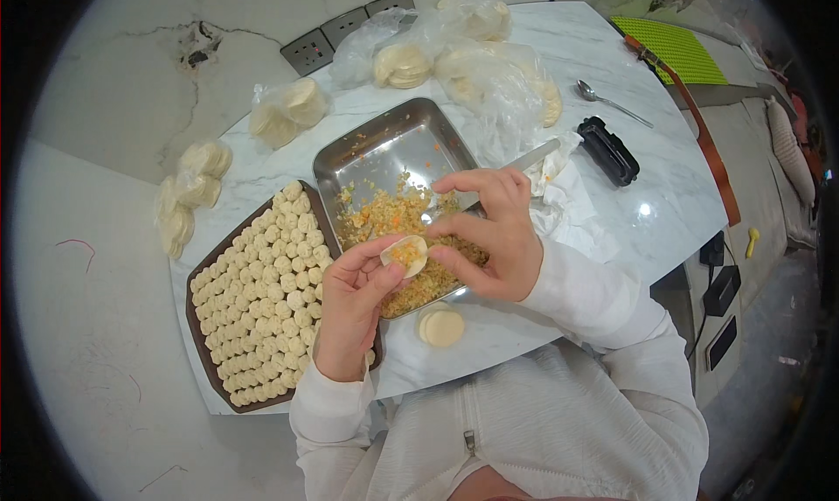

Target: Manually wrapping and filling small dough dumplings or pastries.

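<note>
In my left hand (360, 298), a small round dough wrapper (388, 258) is pinched between thumb and fingers, cupped around a mound of orange and pale chopped filling (409, 252). My right hand (488, 232) is just to its right, thumb and forefingers spread near the wrapper's edge. A flat metal utensil (536, 154) passes behind its curled outer fingers, apparently gripped there; its middle is hidden. Both hands are over the front of a rectangular steel tray (357, 137) holding loose chopped filling (387, 213). A few loose wrappers (442, 326) lie at the table's front edge.
A dark tray (196, 324) full of pleated dumplings (269, 285) stands at left. Bagged wrapper stacks (288, 111) line the back and left. To the right are crumpled white tissue (570, 206), a black plastic case (608, 152) and a spoon (613, 103). Wall sockets (347, 29) are behind.
</note>
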The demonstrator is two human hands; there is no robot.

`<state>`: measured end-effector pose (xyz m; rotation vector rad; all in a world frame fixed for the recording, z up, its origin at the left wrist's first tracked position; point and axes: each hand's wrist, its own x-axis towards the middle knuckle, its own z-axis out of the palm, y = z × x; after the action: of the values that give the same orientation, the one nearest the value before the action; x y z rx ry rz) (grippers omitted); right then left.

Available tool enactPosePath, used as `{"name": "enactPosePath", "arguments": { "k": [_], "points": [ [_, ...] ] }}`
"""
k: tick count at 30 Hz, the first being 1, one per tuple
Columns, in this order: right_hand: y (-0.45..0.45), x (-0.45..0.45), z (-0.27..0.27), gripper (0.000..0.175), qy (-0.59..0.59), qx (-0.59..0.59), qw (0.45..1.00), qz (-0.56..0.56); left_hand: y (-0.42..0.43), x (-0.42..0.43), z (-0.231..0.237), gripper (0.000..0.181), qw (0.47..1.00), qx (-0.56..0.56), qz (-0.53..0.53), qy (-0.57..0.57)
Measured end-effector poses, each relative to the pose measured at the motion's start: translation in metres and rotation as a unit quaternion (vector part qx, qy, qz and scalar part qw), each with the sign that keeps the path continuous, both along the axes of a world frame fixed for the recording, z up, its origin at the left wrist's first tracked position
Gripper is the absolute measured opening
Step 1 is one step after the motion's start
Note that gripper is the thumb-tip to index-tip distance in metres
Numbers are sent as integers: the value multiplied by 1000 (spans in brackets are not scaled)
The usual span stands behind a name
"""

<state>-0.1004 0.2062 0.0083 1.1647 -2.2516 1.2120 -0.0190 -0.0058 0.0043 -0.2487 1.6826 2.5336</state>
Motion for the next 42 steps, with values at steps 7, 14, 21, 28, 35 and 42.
{"name": "enactPosePath", "arguments": {
  "k": [7, 14, 21, 28, 35, 42],
  "points": [
    [-3, 4, -2, 15, -19, -28, 999, 22, 3, 1, -1, 33, 1000, -30, 8, 4],
    [-5, 4, -4, 16, -3, -41, 999, 26, 12, 0, 3, 32, 997, -76, 22, 16],
    [-9, 4, -17, 23, 54, -41, 997, 32, 11, 0, 0, 32, 995, -87, 27, 37],
    [-11, 5, -15, 26, 52, -47, 997, 36, 12, 1, 3, 24, 995, -78, 56, 12],
    [-13, 5, -21, 22, 93, -42, 992, 68, 14, 2, 0, 21, 991, -118, 68, 6],
    [-15, 5, -21, 22, 80, -52, 992, 88, 12, 2, -1, 21, 990, -123, 63, 14]
  ]
}}
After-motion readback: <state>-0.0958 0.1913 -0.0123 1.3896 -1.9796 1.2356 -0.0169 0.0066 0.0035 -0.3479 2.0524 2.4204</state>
